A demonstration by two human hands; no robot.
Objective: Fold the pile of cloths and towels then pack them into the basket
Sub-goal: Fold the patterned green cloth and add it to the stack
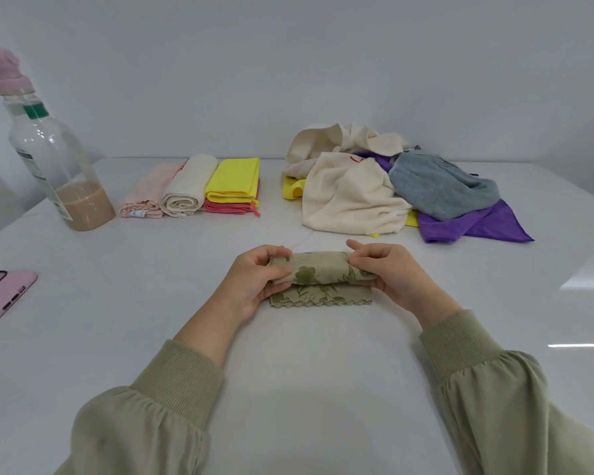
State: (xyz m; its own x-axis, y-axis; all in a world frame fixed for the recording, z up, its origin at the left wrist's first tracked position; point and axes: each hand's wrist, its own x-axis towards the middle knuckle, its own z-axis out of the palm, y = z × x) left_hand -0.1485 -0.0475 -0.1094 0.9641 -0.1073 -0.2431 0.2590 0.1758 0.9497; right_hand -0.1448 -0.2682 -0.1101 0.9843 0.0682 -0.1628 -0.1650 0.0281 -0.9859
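A beige towel with green leaf print (319,272) lies rolled on the white table (288,371) in front of me, its scalloped edge still flat below the roll. My left hand (254,282) grips the roll's left end and my right hand (388,272) grips its right end. Behind on the right sits an unfolded pile (391,186) of cream, grey, purple and yellow cloths. At the back left stands a row of folded ones: a pink towel (148,193), a cream towel (186,186) and a yellow cloth (235,180) on a coral cloth (230,208). No basket is in view.
A clear bottle (48,156) with brown liquid and a pink cloth on its top stands at the far left. A pink phone (0,296) lies at the table's left edge. A grey wall rises behind the table.
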